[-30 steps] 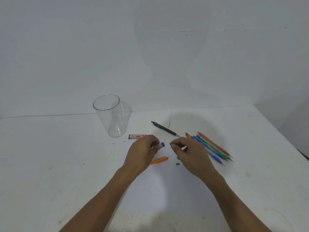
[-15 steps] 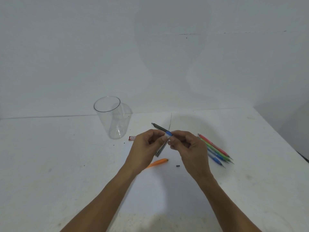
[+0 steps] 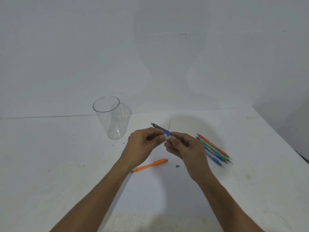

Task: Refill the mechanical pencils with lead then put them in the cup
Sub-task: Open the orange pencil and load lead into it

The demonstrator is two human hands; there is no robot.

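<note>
Your left hand [image 3: 142, 146] and right hand [image 3: 186, 148] both pinch a small blue-capped clear tube [image 3: 166, 133], mostly hidden in your grip, orange plastic pencil [image 3: 150, 165] just below them, clear plastic cup [image 3: 115, 124] past your left hand

No readable text, label or number anywhere — nothing legible.

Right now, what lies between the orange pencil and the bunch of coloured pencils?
In the head view, a small dark piece on the table, nearer the orange pencil than the bunch.
</note>
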